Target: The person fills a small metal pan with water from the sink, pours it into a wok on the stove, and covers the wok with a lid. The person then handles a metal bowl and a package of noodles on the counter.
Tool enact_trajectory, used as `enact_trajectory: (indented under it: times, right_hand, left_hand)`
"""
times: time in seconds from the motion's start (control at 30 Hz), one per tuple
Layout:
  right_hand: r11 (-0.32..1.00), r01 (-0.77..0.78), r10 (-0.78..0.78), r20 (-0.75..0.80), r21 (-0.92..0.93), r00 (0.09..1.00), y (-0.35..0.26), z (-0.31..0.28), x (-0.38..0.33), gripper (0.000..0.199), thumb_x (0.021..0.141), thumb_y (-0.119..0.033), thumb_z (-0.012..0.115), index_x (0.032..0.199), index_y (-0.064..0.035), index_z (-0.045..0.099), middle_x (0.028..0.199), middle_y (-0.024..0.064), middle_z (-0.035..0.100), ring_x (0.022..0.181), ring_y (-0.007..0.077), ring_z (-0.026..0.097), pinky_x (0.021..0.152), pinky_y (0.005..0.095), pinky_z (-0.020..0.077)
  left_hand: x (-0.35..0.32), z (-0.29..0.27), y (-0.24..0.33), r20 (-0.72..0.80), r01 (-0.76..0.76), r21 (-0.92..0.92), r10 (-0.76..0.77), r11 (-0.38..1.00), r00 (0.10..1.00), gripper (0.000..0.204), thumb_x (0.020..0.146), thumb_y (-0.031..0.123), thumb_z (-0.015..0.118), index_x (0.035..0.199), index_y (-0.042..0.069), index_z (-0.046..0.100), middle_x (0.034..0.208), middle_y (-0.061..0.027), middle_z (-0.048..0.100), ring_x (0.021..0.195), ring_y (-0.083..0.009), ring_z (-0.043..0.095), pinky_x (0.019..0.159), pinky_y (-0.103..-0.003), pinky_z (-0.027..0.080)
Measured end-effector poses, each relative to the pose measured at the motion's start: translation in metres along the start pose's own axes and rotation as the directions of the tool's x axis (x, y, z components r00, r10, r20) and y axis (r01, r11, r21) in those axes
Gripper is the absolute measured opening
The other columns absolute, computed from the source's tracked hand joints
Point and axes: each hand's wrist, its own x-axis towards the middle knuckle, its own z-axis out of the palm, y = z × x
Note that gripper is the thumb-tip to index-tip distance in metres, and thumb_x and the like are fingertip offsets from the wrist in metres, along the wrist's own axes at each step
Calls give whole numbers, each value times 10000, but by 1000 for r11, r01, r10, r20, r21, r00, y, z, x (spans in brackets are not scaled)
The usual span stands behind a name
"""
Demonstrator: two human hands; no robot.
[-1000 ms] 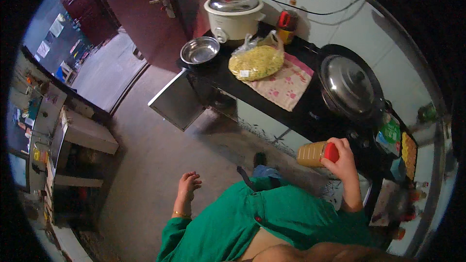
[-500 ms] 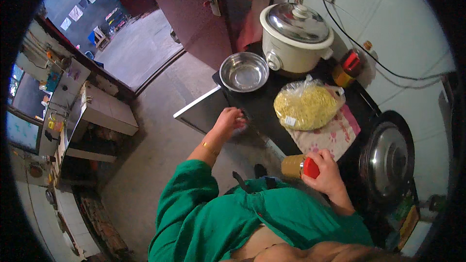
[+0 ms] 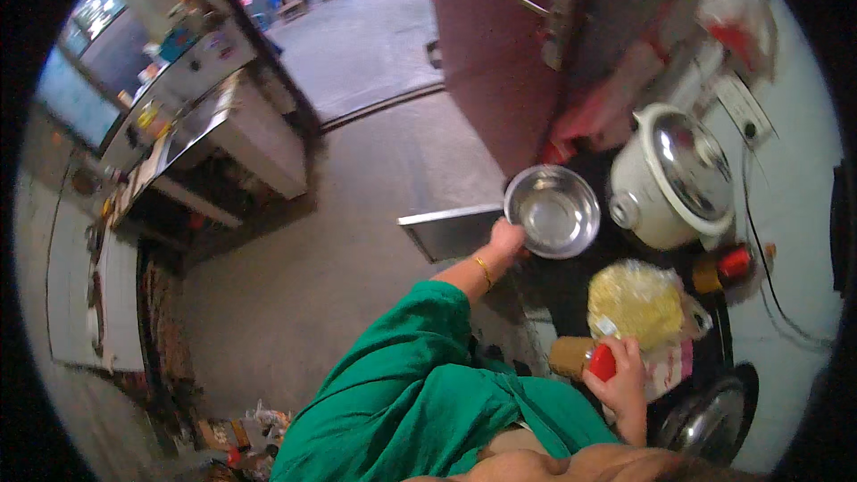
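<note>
Since that round shiny steel bowl looks light, stiff and slick, the near rim where the left hand pinches it seems right; right hand grips a red-capped amber bottle below it.

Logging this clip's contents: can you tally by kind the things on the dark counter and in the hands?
Steel bowl, at the left hand: 1
Rice cooker: 1
Red-capped bottles, one in the right hand at, one by the wall: 2
Bag of yellow food: 1
Pot lid: 1
Total: 6
</note>
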Motion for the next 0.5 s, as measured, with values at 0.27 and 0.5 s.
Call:
enact_trajectory:
  times: [0.27, 0.5]
  right_hand:
    - [991, 115, -118, -44, -75, 992, -114, 68, 32, 498, 540, -174, 719, 999, -83, 549, 929, 143, 451, 877, 332, 523, 759, 403, 453]
    - [966, 259, -259, -14, 9, 966, -275, 153, 86, 493, 537, -196, 705, 983, -70, 536, 906, 120, 428, 820, 306, 510, 730, 377, 447]
  left_hand:
    - [-96, -249, 11, 149, 18, -260, 22, 966, 989, 88, 748, 32, 504, 817, -5, 545, 600, -85, 524, 447, -179, 492, 406, -319, 413]
    - [-195, -519, -33, -240, -4, -465, -122, 885, 963, 255, 750, 10, 475, 1002, 27, 509, 735, -82, 541, 568, -179, 537, 445, -285, 467]
